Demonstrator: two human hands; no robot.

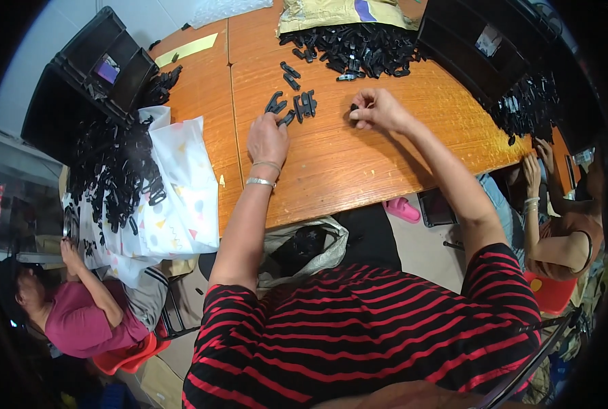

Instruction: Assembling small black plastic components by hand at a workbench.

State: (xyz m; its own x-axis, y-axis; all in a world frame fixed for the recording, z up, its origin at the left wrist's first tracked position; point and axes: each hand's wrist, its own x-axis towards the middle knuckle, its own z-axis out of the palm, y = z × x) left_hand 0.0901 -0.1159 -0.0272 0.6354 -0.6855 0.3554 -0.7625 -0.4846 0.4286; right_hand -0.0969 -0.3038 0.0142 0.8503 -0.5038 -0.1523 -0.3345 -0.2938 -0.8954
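Wooden table, orange-brown, surface scuffed, with a seam running across it to the left of the hands. Two co-workers are seated, one at left in a maroon top, one at right in brown. A black plastic crate stands at the left, another at the far right. A patterned white plastic sheet lies at left under a heap of black parts. At the far edge, a tan sack sits behind a pile of black clip-like plastic parts. Right hand: thumb and fingers pinch a small black piece above the table. Left hand: fingertips at a black clip; grasp or mere contact cannot be determined. Just beyond it, several loose clips lie close together.
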